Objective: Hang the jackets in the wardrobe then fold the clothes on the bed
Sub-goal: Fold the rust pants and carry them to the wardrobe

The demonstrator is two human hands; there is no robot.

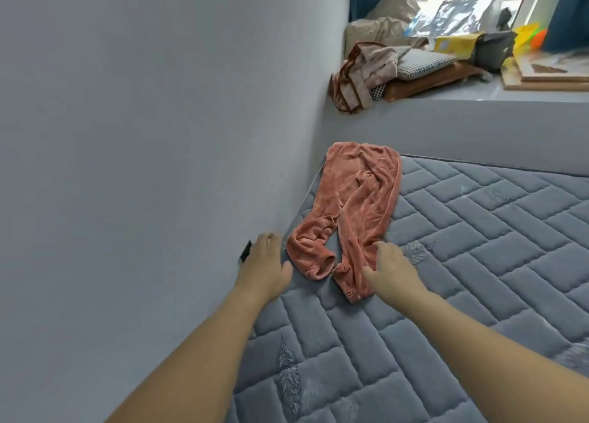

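A small pair of pink velvet trousers [357, 205] lies spread on the quilted blue-grey mattress [478, 247], waistband far, both cuffs toward me, close to the wall. My left hand [266, 263] hovers just left of the left cuff with fingers extended, apart from the cloth. My right hand [390, 268] rests on the right leg near its cuff, fingers fairly straight; whether it pinches the fabric is hidden.
A plain blue-grey wall [143, 135] runs along the bed's left side. Beyond the mattress a window ledge [478, 103] holds crumpled beige-brown clothes [363, 75], a checked cushion, bags and boxes. Mattress surface to the right is bare.
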